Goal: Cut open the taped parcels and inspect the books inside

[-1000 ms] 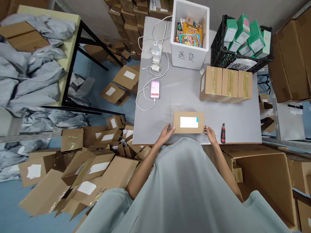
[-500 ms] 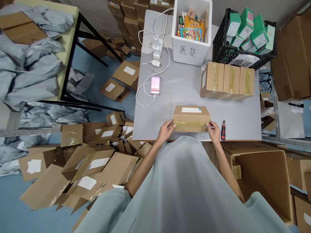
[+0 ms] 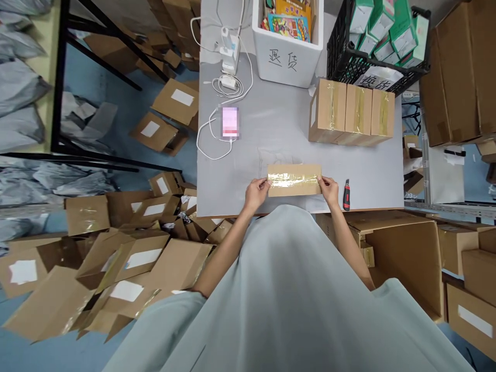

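Small cardboard box (image 3: 294,180) sitting at the near edge of the grey table (image 3: 271,124), about midway across, long sides running left to right. Plain brown; a strip of shiny tape is running lengthwise along the face turned up, catching the light. Whether it is resting on the tabletop or being held just above, I cannot tell.

Left hand (image 3: 257,193) is pinching the left end, thumb against fingers; right hand (image 3: 328,190) is gripping the right end the same way.

Red-and-black utility knife (image 3: 346,195) lying just to the right of the right hand. Far left of the box, a phone (image 3: 230,123) is lying plugged into a white cable, its screen blurred; a power strip (image 3: 230,56) is lying beyond it. Far right, three taped cartons (image 3: 351,113) are standing in a row, blocking part of the near side of the black crate (image 3: 349,64).

Black crate is holding green-and-white boxes, several tilting. Left of it, a white foam box (image 3: 289,62) with handwritten characters is holding colourful booklets (image 3: 289,26). Below the table's near right edge, a large carton (image 3: 403,263) is standing open, a small taped carton (image 3: 368,254) showing inside. Cardboard boxes (image 3: 139,258), many bearing white labels, are piling up on the floor at left.
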A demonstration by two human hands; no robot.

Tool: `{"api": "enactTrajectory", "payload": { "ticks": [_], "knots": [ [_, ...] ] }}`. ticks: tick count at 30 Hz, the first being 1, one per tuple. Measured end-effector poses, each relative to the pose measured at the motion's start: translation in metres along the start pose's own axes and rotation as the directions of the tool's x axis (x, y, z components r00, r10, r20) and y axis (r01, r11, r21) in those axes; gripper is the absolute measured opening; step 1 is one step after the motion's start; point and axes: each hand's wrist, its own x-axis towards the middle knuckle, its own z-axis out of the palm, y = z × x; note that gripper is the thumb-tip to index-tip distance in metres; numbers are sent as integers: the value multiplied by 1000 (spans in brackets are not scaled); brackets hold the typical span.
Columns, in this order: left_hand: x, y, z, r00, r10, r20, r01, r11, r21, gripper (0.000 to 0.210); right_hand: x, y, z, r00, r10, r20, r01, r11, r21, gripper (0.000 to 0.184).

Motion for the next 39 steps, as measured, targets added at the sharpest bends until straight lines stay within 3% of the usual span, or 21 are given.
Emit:
{"api": "enactTrajectory", "payload": {
  "ticks": [4, 7, 10, 14, 19, 27, 34, 39],
  "knots": [
    [0, -11, 2, 999, -45, -21, 44, 998, -52, 50, 2, 8, -1, 999, 39, 25, -40, 997, 66, 75],
    [-4, -26, 2, 996, -86, -32, 77, 974, -213, 66, -5, 21, -6, 992, 109, 60, -117, 981, 157, 78],
    [-12, -46, 1, 994, -109, 27, 112, 955, -275, 60, -19, 40, -12, 979, 180, 91, -196, 954, 225, 80],
    [-27, -60, 8, 983, -129, 128, 152, 970, -192, 59, -37, 56, -6, 978, 153, 142, -179, 964, 195, 79],
    [-35, -54, 17, 974, -77, 212, 120, 972, -201, 59, -45, 51, 7, 980, 66, 188, -101, 978, 180, 58],
    [-20, -32, 1, 989, 148, 22, -143, 980, -137, 51, -25, 15, -19, 996, -84, 37, 82, 995, 51, 53],
    [-2, -37, 14, 996, 93, 0, -92, 994, -54, 43, -4, 19, -3, 1000, 13, 9, -12, 998, -60, 39],
    [5, -41, 20, 997, 81, 2, -81, 996, -40, 41, 4, 33, 11, 999, 52, -2, -52, 998, -27, 45]
  ]
}}
